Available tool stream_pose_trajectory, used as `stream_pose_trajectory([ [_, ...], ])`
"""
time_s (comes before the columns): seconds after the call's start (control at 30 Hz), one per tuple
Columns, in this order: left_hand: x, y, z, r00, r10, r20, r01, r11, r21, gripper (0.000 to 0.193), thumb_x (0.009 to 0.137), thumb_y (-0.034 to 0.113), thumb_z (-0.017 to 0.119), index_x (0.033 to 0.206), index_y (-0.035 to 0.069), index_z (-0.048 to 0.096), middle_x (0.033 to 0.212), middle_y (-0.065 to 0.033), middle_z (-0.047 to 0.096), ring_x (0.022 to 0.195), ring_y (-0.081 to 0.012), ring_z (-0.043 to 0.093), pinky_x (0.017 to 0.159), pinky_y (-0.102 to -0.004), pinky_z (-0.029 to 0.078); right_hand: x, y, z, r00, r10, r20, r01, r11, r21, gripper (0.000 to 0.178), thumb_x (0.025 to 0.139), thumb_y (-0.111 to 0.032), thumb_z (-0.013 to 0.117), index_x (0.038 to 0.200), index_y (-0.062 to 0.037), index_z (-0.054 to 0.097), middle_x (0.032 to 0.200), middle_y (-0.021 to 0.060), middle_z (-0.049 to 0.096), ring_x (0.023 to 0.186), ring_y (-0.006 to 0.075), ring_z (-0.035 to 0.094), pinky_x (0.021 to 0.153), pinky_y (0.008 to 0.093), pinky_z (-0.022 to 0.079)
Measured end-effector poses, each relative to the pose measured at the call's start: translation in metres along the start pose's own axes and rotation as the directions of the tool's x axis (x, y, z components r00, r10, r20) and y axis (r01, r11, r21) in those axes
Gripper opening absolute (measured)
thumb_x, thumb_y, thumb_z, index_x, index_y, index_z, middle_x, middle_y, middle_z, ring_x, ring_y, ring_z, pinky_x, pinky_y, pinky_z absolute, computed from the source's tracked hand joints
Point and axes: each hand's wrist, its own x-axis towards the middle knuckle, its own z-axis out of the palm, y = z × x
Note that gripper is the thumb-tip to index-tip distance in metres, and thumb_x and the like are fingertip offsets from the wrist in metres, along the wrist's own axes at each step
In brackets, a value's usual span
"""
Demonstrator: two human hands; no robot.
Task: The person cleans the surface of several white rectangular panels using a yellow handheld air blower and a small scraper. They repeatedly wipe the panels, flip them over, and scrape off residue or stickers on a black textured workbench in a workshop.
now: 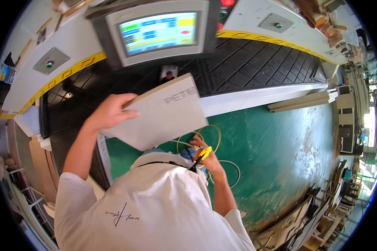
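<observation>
A flat pale-grey board [159, 117] with dark print along its far right corner is tilted in front of my body. My left hand [113, 112] grips its left edge, with the thumb lying over the upper face and the fingers along the far edge. Lower and to the right, beside my waist, my right hand [205, 157] is closed around a small yellow-and-black tool [205, 152] that looks like an air blow gun. Its fingers are partly hidden. Thin pale hoses [234, 165] loop over the floor near this hand.
A machine with a lit touchscreen [159, 33] stands ahead, above a black grooved bed [247, 62] with a pale front rail [259, 97]. Light strips [303, 100] are stacked by its right end. Boards and offcuts [297, 221] lie at lower right on the green floor [276, 154].
</observation>
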Motion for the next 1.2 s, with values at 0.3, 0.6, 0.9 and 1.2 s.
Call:
stream_pose_trajectory([
  [0.3, 0.18, -0.004, 0.186, 0.961, -0.277, 0.019, 0.231, 0.759, -0.609, 0.035, 0.101, 0.021, 0.071, 0.129, 0.0, 0.066, 0.116, -0.0059, 0.072, 0.1, -0.0143, 0.068, 0.089, -0.0329, 0.055, -0.075, -0.064, -0.175, 0.939, 0.322, -0.121, -0.183, 0.765, 0.617, 0.07, 0.087, -0.008, 0.056, 0.155, -0.0019, 0.041, 0.154, 0.0242, 0.05, 0.138, 0.0454, 0.053, 0.076, 0.0467, 0.068],
  [0.6, 0.281, -0.018, 0.221, 0.91, -0.408, 0.08, 0.342, 0.625, -0.701, 0.038, 0.108, 0.033, 0.061, 0.129, 0.002, 0.065, 0.117, -0.0073, 0.071, 0.104, -0.0178, 0.07, 0.092, -0.0345, 0.057, -0.082, -0.067, -0.236, 0.964, 0.101, -0.244, 0.156, 0.528, 0.835, 0.074, 0.094, -0.001, 0.061, 0.161, -0.0159, 0.035, 0.109, 0.0075, 0.071, 0.13, 0.0328, 0.06, 0.078, 0.0513, 0.068],
  [0.9, 0.414, -0.029, 0.228, 0.927, -0.294, 0.233, 0.369, 0.599, -0.711, 0.038, 0.108, 0.036, 0.059, 0.13, 0.004, 0.063, 0.12, -0.0068, 0.07, 0.108, -0.0176, 0.068, 0.094, -0.0376, 0.057, -0.074, -0.083, -0.261, 0.726, 0.408, -0.553, -0.213, 0.899, 0.384, 0.037, 0.105, -0.043, 0.064, 0.104, -0.0055, 0.06, 0.072, -0.0013, 0.05, 0.063, 0.0075, 0.055, 0.041, 0.0254, 0.039],
  [1.2, 0.581, 0.022, 0.243, 0.953, -0.169, 0.252, 0.247, 0.915, -0.319, 0.042, 0.109, 0.036, 0.058, 0.138, 0.006, 0.061, 0.122, -0.007, 0.069, 0.11, -0.0182, 0.068, 0.096, -0.0384, 0.055, -0.1, -0.039, -0.295, 0.733, 0.269, -0.624, -0.243, 0.961, 0.129, 0.041, 0.103, -0.017, 0.064, 0.142, -0.0051, 0.058, 0.121, 0.0057, 0.069, 0.106, 0.012, 0.067, 0.067, 0.0298, 0.064],
])
